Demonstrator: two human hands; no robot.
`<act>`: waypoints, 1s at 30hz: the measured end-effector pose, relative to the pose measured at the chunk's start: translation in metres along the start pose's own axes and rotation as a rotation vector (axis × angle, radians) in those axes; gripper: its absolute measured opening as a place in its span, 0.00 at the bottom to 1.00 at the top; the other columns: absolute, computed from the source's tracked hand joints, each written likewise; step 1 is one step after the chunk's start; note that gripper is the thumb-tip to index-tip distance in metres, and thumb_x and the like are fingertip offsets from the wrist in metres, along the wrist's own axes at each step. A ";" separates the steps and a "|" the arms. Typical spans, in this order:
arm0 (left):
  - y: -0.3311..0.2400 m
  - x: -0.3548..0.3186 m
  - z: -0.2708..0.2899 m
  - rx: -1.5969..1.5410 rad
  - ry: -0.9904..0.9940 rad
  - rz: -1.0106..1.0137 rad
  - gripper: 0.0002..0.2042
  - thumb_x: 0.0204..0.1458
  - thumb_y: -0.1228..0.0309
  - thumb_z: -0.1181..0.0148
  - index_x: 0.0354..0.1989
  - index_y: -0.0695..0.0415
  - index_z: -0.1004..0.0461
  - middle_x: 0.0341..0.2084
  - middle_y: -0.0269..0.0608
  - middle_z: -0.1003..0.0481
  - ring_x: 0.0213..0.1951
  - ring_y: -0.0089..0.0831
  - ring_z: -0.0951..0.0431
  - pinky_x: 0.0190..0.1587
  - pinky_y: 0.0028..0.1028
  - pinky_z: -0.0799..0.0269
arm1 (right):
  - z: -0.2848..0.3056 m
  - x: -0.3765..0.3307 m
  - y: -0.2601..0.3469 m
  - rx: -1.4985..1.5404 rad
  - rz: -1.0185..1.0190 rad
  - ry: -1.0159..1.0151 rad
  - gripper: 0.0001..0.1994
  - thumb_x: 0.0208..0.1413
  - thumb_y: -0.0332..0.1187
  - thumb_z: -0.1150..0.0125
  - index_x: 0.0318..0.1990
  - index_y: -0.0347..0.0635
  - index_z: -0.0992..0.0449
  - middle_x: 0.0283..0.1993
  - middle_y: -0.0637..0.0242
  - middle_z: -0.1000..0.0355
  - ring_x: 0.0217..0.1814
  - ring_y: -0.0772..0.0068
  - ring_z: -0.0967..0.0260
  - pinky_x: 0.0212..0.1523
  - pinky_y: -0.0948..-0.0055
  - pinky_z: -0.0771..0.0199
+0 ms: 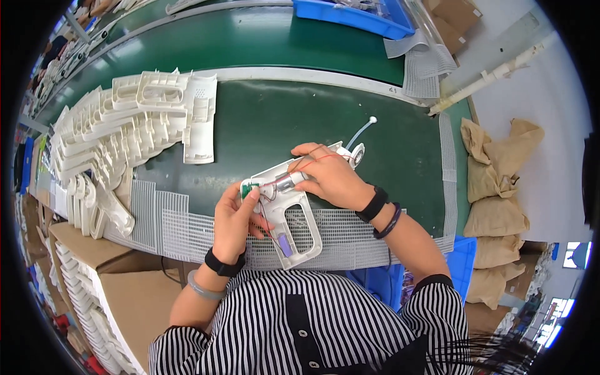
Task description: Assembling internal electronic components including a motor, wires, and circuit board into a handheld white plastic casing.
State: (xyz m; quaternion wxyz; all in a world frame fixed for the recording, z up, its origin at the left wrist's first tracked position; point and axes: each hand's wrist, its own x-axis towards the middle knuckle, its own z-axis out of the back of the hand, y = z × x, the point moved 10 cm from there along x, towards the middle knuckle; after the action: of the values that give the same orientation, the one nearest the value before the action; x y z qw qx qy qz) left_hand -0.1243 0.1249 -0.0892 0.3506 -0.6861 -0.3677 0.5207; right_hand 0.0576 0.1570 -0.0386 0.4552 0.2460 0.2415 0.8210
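Far to my left on the green bench (262,125) lies a long overlapping row of white plastic half-shells (119,137), the same pistol-shaped moulding as the one I am working on. They look light and stiff, thin-walled, the sort that flexes a little if I squeeze the open side.

My left hand (234,219) grips the rear end of the open shell (290,215), thumb pressed near the small green circuit board (248,187) seated in that corner. I judge the board and its solder points to be the fragile part, so I keep my thumb on the plastic edge rather than on the components.

The shell rests on the white plastic mesh mat (350,234) at the near edge of the bench, handle loop pointing toward me, a small purple part (284,244) sitting in the grip. The mat should stop it from sliding.

My right hand (328,175) is curled over the upper barrel of the shell, fingers closed around a small silver cylindrical motor (287,182) and the thin red wires (306,164) looping across my knuckles. The wires are soft and easily snagged; the motor is smooth and probably the heaviest piece here, so I pinch it by its sides.

Beyond my right hand a thin white tube (362,131) pokes out from the nozzle end, limp and light.
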 end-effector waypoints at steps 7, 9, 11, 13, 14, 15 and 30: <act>-0.013 -0.010 0.025 0.070 -0.108 -0.118 0.14 0.65 0.68 0.42 0.53 0.64 0.31 0.25 0.38 0.21 0.18 0.27 0.19 0.12 0.18 0.34 | -0.007 -0.029 0.023 -0.280 -0.209 0.132 0.21 0.58 0.44 0.35 0.58 0.53 0.23 0.55 0.65 0.28 0.52 0.60 0.27 0.49 0.59 0.22; -0.015 -0.014 0.019 0.198 -0.053 -0.121 0.13 0.65 0.69 0.42 0.53 0.64 0.31 0.23 0.36 0.22 0.16 0.23 0.22 0.14 0.18 0.34 | -0.010 -0.041 0.029 -0.312 -0.199 0.140 0.21 0.58 0.43 0.35 0.58 0.52 0.24 0.57 0.65 0.29 0.52 0.61 0.27 0.47 0.58 0.22; -0.011 -0.017 0.018 0.231 -0.022 -0.085 0.13 0.65 0.70 0.41 0.52 0.64 0.30 0.23 0.36 0.22 0.15 0.21 0.24 0.16 0.19 0.33 | -0.009 -0.046 0.039 -0.457 -0.144 0.064 0.20 0.56 0.41 0.34 0.56 0.53 0.23 0.57 0.64 0.29 0.52 0.63 0.27 0.45 0.60 0.23; -0.029 -0.024 0.018 0.526 -0.058 -0.267 0.12 0.65 0.70 0.42 0.51 0.64 0.31 0.23 0.36 0.22 0.17 0.23 0.22 0.16 0.19 0.31 | 0.000 -0.042 0.056 -0.461 -0.025 -0.088 0.19 0.54 0.38 0.32 0.54 0.49 0.21 0.50 0.65 0.28 0.47 0.64 0.27 0.41 0.60 0.24; -0.030 -0.025 0.015 0.529 -0.048 -0.266 0.12 0.65 0.70 0.42 0.51 0.64 0.31 0.23 0.36 0.22 0.17 0.23 0.22 0.16 0.19 0.31 | -0.004 -0.044 0.054 -0.479 -0.040 -0.066 0.18 0.53 0.37 0.32 0.52 0.48 0.21 0.46 0.66 0.28 0.45 0.64 0.27 0.40 0.60 0.25; -0.037 -0.029 0.011 0.533 -0.051 -0.303 0.11 0.65 0.70 0.43 0.50 0.64 0.31 0.24 0.37 0.23 0.17 0.23 0.22 0.17 0.20 0.31 | -0.010 -0.045 0.052 -0.496 -0.053 -0.044 0.18 0.52 0.35 0.32 0.51 0.46 0.21 0.41 0.67 0.29 0.43 0.64 0.28 0.40 0.59 0.27; -0.072 -0.045 -0.005 1.270 -0.091 -0.526 0.15 0.51 0.68 0.31 0.46 0.57 0.24 0.21 0.42 0.23 0.22 0.40 0.22 0.26 0.34 0.28 | -0.019 -0.056 0.054 -0.471 -0.148 -0.167 0.27 0.50 0.39 0.31 0.58 0.38 0.26 0.57 0.64 0.29 0.55 0.62 0.31 0.55 0.61 0.31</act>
State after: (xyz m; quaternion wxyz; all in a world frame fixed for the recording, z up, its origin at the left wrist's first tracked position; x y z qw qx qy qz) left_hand -0.1377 0.1205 -0.0053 0.7836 -0.2130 -0.1602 0.5612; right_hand 0.0376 0.0803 -0.0303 0.5769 0.1817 0.0226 0.7960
